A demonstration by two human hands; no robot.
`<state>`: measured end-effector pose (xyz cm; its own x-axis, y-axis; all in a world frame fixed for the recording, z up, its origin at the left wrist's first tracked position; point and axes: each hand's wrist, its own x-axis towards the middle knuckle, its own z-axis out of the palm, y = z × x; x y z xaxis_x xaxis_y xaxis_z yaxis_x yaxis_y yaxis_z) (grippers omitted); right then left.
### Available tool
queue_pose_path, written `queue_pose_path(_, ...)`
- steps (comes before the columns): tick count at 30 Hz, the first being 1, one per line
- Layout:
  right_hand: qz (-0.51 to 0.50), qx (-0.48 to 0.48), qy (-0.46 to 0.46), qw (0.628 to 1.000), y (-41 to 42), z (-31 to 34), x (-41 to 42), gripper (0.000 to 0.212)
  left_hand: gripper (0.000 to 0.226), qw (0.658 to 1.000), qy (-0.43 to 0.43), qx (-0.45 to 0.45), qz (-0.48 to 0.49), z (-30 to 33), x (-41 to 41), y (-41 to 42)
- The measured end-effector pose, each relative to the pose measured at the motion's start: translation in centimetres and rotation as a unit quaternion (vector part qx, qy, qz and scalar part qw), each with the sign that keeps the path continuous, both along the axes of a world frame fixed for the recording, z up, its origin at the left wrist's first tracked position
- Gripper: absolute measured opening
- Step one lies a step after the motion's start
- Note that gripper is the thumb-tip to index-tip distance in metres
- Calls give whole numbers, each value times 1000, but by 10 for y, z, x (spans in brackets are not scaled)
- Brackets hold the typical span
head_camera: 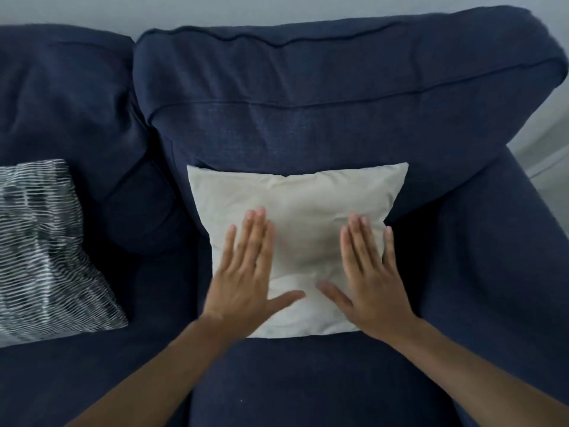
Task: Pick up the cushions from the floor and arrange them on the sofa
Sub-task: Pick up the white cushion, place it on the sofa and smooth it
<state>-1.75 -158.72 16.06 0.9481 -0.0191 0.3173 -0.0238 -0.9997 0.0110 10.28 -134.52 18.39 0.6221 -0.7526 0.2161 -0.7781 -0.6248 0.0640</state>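
A pale grey wall [77, 9] runs along the top of the frame, and a strip of light floor [551, 167] shows at the right edge. A dark navy sofa [308, 380] fills nearly all of the rest. Two of its back cushions are seen: one large back cushion [323, 97] across the centre and upper right, with piped seams, and a second back cushion [61, 97] in the upper left. The padded armrest [492, 241] descends along the right side.

A cream cushion [295, 198] stands slightly tilted at the centre of the frame, its upper edge leaning against the large back cushion and its lower edge resting on the seat. Its fabric is creased, and a shadowed hollow lies between the two hands. A striped black-and-white cushion [40, 248] lies at the left edge of the frame, on the seat and partly cut off by the border; it is well apart from the cream one.

Both bare forearms enter from the bottom edge. The left hand [246, 272] lies flat over the lower left part of the cream cushion, fingers straight and close together, thumb spread toward the centre. The right hand [372, 275] mirrors it on the lower right part, fingers extended, thumb angled inward. Neither hand grasps anything; the palms face the cushion, and whether they press it or hover just above cannot be told. The thumb tips point toward each other, near but apart.
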Motion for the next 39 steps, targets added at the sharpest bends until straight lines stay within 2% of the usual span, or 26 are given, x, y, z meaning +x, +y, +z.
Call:
queue_pose_path(4,50,-65,71,994,19,-28,-2,103,144,996,-12,74,-38,-27,-11,-24)
queue_pose_path(8,77,-122,116,983,14,-60,-3,97,151,991,-2,135,-18,-58,2,-15)
queue_pose_path(11,39,-128,132,982,-6,-64,-3,101,149,986,10,165,32,-69,17,18)
queue_pose_path(15,-34,-91,161,982,-35,-57,-35,104,148,972,92,150,153,-69,29,81)
queue_pose_path(17,-42,-67,137,987,-40,-45,-49,101,134,977,95,110,156,-57,27,95)
queue_pose_path(18,-28,-52,119,991,-38,-38,-53,97,119,984,90,78,134,-49,22,95)
queue_pose_path(20,20,11,82,996,-26,-25,-57,82,72,993,91,-21,76,-34,7,86)
queue_pose_path(21,35,60,68,995,-18,-17,-57,68,49,986,130,-72,68,-24,-1,77)
queue_pose_path(22,38,123,78,989,-10,-7,-53,51,35,970,208,-99,74,-11,-6,66)
queue_pose_path(23,30,195,123,973,0,6,-46,36,32,943,307,-96,86,1,-9,53)
queue_pose_path(24,9,264,212,941,9,19,-37,26,34,907,407,-64,93,9,-11,39)
queue_pose_path(26,-22,382,415,825,22,32,-13,19,38,825,559,5,79,7,-7,11)
queue_pose_path(27,-26,412,494,765,26,31,-2,15,38,792,607,31,65,3,-4,-3)
queue_pose_path(28,-29,419,549,722,28,25,8,17,38,765,639,56,53,-1,-2,-15)
queue_pose_path(29,-32,416,585,696,31,17,15,21,39,742,664,77,51,-5,1,-24)
queue_pose_path(31,-61,420,602,676,27,0,24,24,39,710,694,100,71,-16,9,-29)
queue_pose_path(33,-96,424,595,676,11,-12,23,18,39,695,702,116,102,-26,22,-20)
queue_pose_path(36,-130,348,614,696,-20,-15,9,16,40,706,677,161,130,-31,41,9)
queue_pose_path(39,-147,218,640,722,-41,-11,-9,20,33,727,621,279,94,-23,47,26)
